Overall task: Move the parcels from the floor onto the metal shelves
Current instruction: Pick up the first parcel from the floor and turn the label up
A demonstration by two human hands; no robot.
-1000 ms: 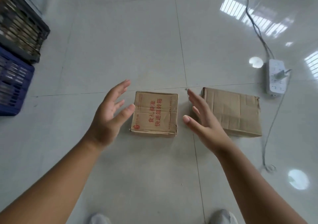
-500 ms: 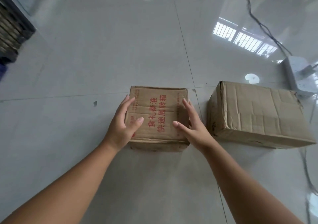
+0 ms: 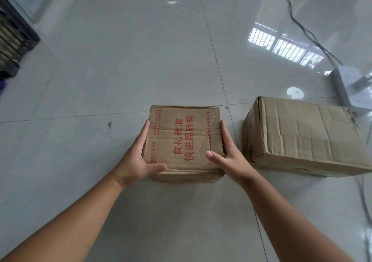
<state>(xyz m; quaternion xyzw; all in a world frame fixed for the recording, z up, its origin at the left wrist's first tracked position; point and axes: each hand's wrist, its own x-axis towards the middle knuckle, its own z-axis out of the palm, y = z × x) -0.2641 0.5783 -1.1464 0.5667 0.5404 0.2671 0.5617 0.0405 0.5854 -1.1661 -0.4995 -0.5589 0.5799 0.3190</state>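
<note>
A small cardboard parcel with red print sits on the pale tiled floor in the middle of the head view. My left hand clasps its left side, thumb lying on the top near the front edge. My right hand clasps its right side, thumb on top as well. A larger plain cardboard parcel lies on the floor just to the right, apart from my right hand. No metal shelves are in view.
A white power strip with a plug in it lies behind the larger parcel, its dark cable running away over the floor. A dark plastic crate stands at the left edge.
My hands went from hovering open beside the small parcel to clasping its two sides. The camera dropped closer to the floor, so both parcels look larger.
</note>
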